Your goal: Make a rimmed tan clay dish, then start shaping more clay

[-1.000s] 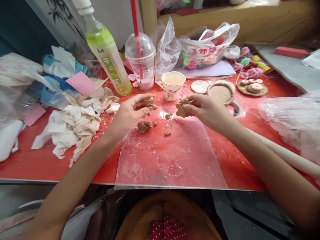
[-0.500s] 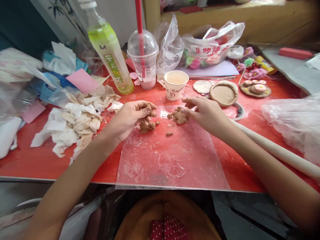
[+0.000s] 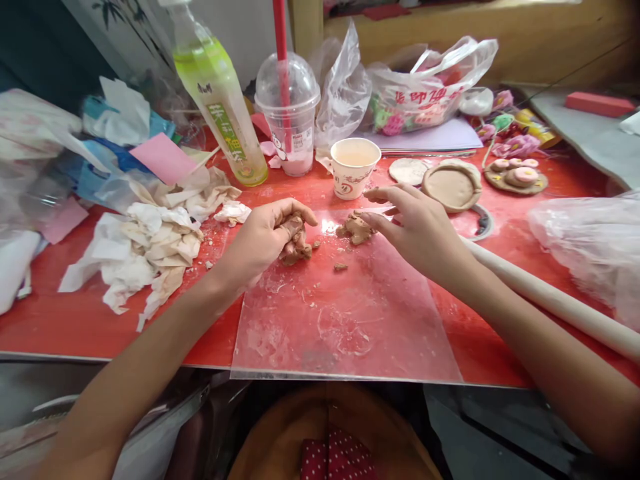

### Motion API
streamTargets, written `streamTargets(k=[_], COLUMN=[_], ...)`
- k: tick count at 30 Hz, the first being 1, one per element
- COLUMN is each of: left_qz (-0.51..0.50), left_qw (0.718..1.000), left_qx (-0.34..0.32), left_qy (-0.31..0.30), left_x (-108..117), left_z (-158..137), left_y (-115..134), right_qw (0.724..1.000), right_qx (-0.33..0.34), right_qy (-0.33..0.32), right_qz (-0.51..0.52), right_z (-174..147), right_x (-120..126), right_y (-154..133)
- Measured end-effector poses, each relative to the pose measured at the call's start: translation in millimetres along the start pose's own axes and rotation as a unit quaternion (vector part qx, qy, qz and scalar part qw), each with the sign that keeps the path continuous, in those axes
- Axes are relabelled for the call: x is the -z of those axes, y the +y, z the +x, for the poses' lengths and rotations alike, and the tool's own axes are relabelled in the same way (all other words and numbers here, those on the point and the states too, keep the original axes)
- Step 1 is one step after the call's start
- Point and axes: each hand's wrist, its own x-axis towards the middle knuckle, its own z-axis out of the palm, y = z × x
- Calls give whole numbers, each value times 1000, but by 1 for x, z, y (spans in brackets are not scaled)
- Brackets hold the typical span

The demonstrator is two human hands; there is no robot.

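Note:
My left hand curls around a piece of brown clay on the left side of the transparent sheet. Part of that clay is hidden by the fingers. To the right, my right hand hovers with fingers apart beside a second, ragged clay lump. Its thumb tip is close to this lump; whether they touch I cannot tell. A small clay bit and scattered crumbs lie on the sheet between the hands.
Behind the hands stand a paper cup, a domed plastic cup and a tilted-looking drink bottle. Crumpled tissues lie left. A round clay dish, a long pale rod and a plastic bag lie right.
The fingers of my left hand have lowered and closed over the clay. My right hand has lifted slightly off the right lump, its fingers more spread. The view has shifted a little.

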Motion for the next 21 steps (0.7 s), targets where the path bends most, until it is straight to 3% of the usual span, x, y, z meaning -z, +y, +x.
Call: streamTargets(k=[10, 21], left_qz=[-54, 137], left_qw=[996, 988], left_qx=[23, -75], left_qy=[-69, 4], left_x=[0, -2], left_z=[2, 1], left_y=[1, -12], right_qw=[999, 999], right_qx=[10, 18], right_qy=[-17, -36], right_qz=[-29, -33], right_z=[4, 3], right_x=[2, 1], right_y=[-1, 0])
